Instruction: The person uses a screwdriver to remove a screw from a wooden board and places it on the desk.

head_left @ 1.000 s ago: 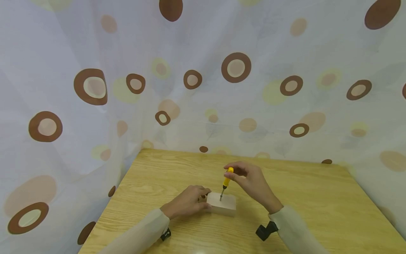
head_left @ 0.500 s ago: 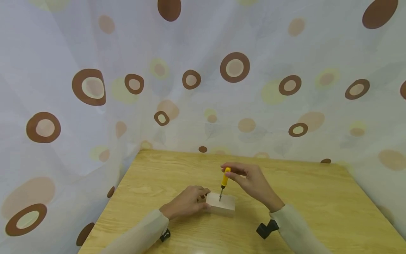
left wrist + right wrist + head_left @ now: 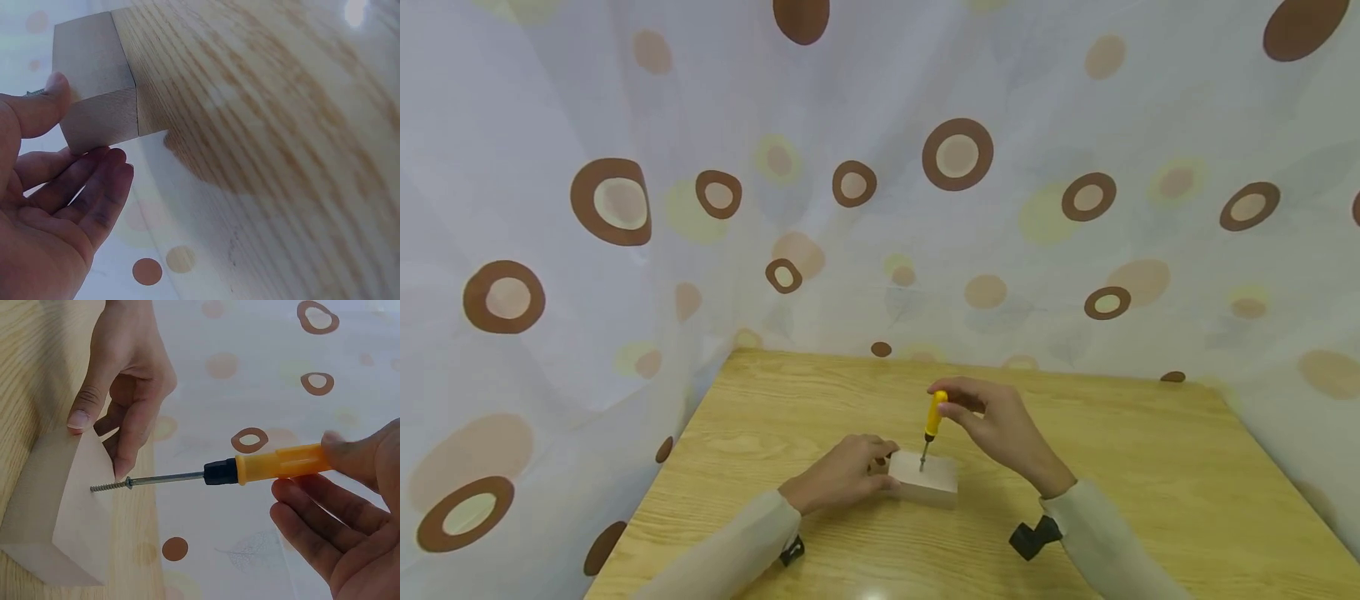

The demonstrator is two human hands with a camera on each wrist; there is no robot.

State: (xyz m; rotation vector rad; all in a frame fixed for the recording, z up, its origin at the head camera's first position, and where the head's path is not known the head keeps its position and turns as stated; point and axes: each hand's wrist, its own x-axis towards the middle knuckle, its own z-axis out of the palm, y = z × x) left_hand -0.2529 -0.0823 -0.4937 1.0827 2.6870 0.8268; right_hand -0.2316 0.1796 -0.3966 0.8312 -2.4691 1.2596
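Observation:
A pale wooden block [image 3: 925, 481] lies flat on the table, its left end held between the thumb and fingers of my left hand [image 3: 842, 475]. In the right wrist view a screw [image 3: 110, 486] stands in the block's top face, much of its thread exposed. The tip of a yellow screwdriver [image 3: 281, 464] with a black collar meets the screw head. My right hand [image 3: 1003, 425] pinches the upper end of the handle between thumb and fingers. The left wrist view shows the left thumb on one face of the block [image 3: 100, 81] and fingertips at another.
The wood-grained table [image 3: 797, 392] reaches back to a white curtain [image 3: 880, 125] with brown, peach and yellow spots, which also hangs at both sides. A black device [image 3: 1034, 537] is strapped at the right wrist, another [image 3: 792, 551] at the left.
The screwdriver's handle leans slightly less to the right than one second ago, and the right-hand fingers have shifted a little around it. The left hand and block stay in place.

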